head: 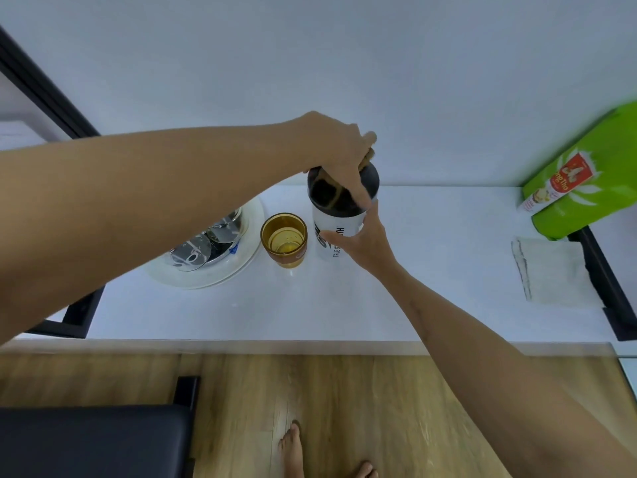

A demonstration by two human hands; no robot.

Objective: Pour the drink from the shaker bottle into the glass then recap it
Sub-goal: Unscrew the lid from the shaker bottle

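Shaker bottle [339, 232] stands upright on the white counter [431, 270], just right of the amber glass [284, 239] holding liquid. Left hand [339, 150] fingers close over the black lid [370, 177]; right hand [365, 241] fingers wrap the bottle body.

A home — bare feet [293, 450] on wood-look floor [344, 408], white tabletop [413, 288] holding a plate [238, 267] and green food packet [586, 174].

Shaker bottle [339, 215] upright on surface [431, 270], glass [284, 240] just beside, left. Plate [241, 267] further left. Napkin [551, 269] well right, pouch [582, 177] behind it.
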